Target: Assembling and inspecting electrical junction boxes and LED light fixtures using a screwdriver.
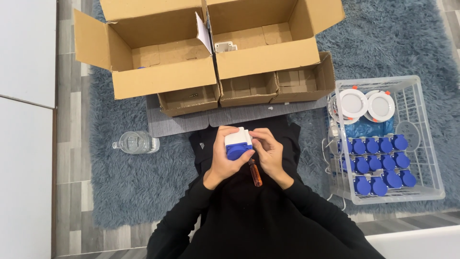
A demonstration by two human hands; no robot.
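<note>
My left hand (223, 162) grips a small white and blue socket unit (238, 143) from below and from the left, held over my lap. My right hand (269, 151) meets it from the right, fingertips on the white top. A screwdriver with an orange-brown handle (255, 173) pokes out below my right hand; whether the palm grips it or it rests on my lap I cannot tell.
Two big open cardboard boxes (158, 57) (268, 43) stand ahead, three small open boxes (249, 88) in front of them. A clear plastic crate (421, 139) at right holds several blue socket units (378, 163) and two round white lamps (366, 104). A glass jar (135, 142) lies left on the blue rug.
</note>
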